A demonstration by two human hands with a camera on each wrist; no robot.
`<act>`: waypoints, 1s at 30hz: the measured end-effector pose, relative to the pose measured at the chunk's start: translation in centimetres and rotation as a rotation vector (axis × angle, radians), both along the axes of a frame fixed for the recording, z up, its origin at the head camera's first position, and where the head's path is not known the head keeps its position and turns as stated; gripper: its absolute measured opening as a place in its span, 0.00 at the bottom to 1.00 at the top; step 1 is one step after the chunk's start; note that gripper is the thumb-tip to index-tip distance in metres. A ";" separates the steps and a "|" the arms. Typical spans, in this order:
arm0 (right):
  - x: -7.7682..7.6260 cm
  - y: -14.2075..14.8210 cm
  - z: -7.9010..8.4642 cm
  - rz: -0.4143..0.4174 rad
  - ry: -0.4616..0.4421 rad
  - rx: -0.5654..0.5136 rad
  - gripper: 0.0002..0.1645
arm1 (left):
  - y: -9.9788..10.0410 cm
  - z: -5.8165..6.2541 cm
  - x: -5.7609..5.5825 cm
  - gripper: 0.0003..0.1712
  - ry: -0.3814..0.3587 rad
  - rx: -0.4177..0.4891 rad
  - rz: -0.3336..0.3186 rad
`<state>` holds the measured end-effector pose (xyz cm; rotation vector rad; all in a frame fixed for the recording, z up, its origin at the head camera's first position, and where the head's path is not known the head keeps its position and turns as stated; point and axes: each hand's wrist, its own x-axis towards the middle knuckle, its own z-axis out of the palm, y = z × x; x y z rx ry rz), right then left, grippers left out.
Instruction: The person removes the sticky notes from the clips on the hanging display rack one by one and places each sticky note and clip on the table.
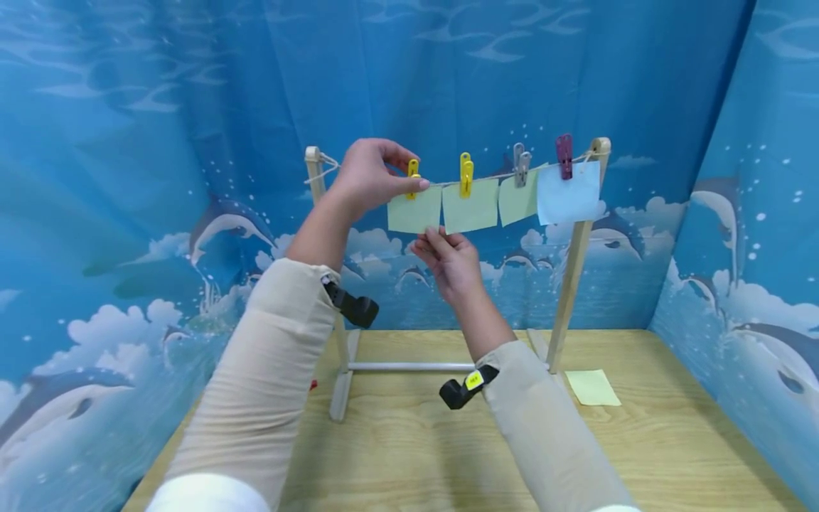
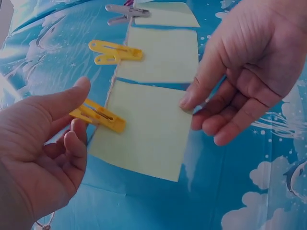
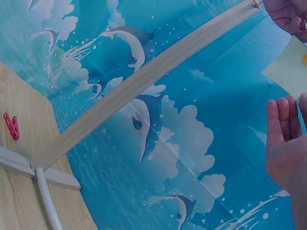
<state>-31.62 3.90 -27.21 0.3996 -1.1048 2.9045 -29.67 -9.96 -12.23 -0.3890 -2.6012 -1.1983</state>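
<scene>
A pale green paper note hangs from a string at the left, with a yellow clothespin over its top edge. My left hand holds this clothespin at its handles, thumb on one side and fingers on the other. Below, my right hand pinches the note's lower right corner between thumb and fingers. Beside it hangs a second green note under another yellow clothespin. In the right wrist view, the right hand reaches up to the note.
Farther right hang a green note with a grey clothespin and a blue note with a purple clothespin. The string joins wooden posts. A loose note and a red clothespin lie on the table.
</scene>
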 end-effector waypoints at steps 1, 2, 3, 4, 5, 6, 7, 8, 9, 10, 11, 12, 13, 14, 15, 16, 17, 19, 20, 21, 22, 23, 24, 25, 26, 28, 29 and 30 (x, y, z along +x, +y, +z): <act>0.1 0.0 0.0 -0.001 0.002 0.001 0.05 | 0.0 -0.1 0.0 0.25 0.014 0.001 -0.004; 0.1 0.1 0.0 -0.002 0.003 0.002 0.05 | -0.1 -0.2 0.0 0.24 0.028 0.002 -0.008; 0.2 0.1 0.0 -0.002 0.003 0.003 0.05 | -0.1 -0.4 0.0 0.23 0.042 0.004 -0.012; 0.3 0.1 0.0 -0.001 0.002 0.007 0.05 | -0.2 -0.5 0.1 0.23 0.056 0.009 -0.017; 0.3 0.2 0.0 0.000 0.002 0.013 0.05 | -0.2 -0.6 0.1 0.22 0.067 0.018 -0.021; 0.4 0.2 -0.1 0.003 0.000 0.018 0.05 | -0.3 -0.7 0.2 0.21 0.078 0.027 -0.026; 0.5 0.3 -0.1 0.008 -0.004 0.019 0.05 | -0.3 -0.8 0.3 0.21 0.087 0.038 -0.031; 0.6 0.3 -0.2 0.012 -0.006 0.022 0.05 | -0.3 -0.9 0.3 0.20 0.096 0.047 -0.035; 0.6 0.3 -0.2 0.015 -0.009 0.025 0.04 | -0.4 -1.0 0.4 0.19 0.105 0.056 -0.039; 0.7 0.3 -0.3 0.017 -0.011 0.027 0.04 | -0.4 -1.0 0.5 0.18 0.116 0.061 -0.042; 0.8 0.3 -0.3 0.020 -0.012 0.030 0.04 | -0.4 -1.0 0.6 0.18 0.126 0.063 -0.041; 0.9 0.3 -0.3 0.022 -0.011 0.032 0.04 | -0.5 -1.0 0.7 0.17 0.137 0.064 -0.038; 1.0 0.3 -0.4 0.024 -0.009 0.037 0.04 | -0.5 -1.0 0.7 0.16 0.152 0.065 -0.035; 1.1 0.2 -0.4 0.024 -0.005 0.044 0.04 | -0.6 -0.9 0.8 0.15 0.165 0.071 -0.032; 1.2 0.2 -0.4 0.026 -0.004 0.049 0.04 | -0.7 -0.8 0.9 0.14 0.178 0.079 -0.027; 1.3 0.2 -0.5 0.026 -0.002 0.056 0.04 | -0.7 -0.8 0.9 0.13 0.193 0.086 -0.024; 1.3 0.1 -0.5 0.028 -0.004 0.060 0.04 | -0.8 -0.7 1.0 0.13 0.207 0.094 -0.021; 1.5 0.1 -0.6 0.036 -0.016 0.052 0.04 | -0.9 -0.6 1.0 0.12 0.231 0.116 -0.023; 1.6 0.0 -0.7 0.041 -0.023 0.047 0.04 | -1.0 -0.6 1.0 0.13 0.237 0.127 -0.024; 1.8 0.0 -0.8 0.046 -0.033 0.037 0.04 | -1.0 -0.6 1.0 0.13 0.245 0.134 -0.026; 1.9 0.0 -0.9 0.053 -0.043 0.028 0.05 | -1.1 -0.6 1.0 0.14 0.251 0.142 -0.028; 2.1 0.0 -1.1 0.060 -0.055 0.020 0.05 | -1.1 -0.6 1.0 0.14 0.255 0.154 -0.030; 2.3 -0.1 -1.2 0.066 -0.066 0.014 0.05 | -1.1 -0.7 1.0 0.14 0.261 0.165 -0.034; 2.5 -0.1 -1.4 0.070 -0.072 0.014 0.06 | -1.1 -0.7 1.0 0.15 0.267 0.178 -0.035; 2.6 -0.1 -1.6 0.072 -0.080 0.019 0.06 | -1.2 -0.7 1.0 0.15 0.277 0.190 -0.037; 3.0 -0.2 -2.1 0.078 -0.097 0.039 0.06 | -1.3 -0.8 1.0 0.15 0.302 0.222 -0.036; 3.2 -0.1 -2.3 0.081 -0.104 0.048 0.05 | -1.4 -0.9 1.1 0.15 0.315 0.238 -0.034; 3.4 -0.1 -2.5 0.087 -0.110 0.057 0.05 | -1.5 -1.0 1.1 0.15 0.327 0.256 -0.033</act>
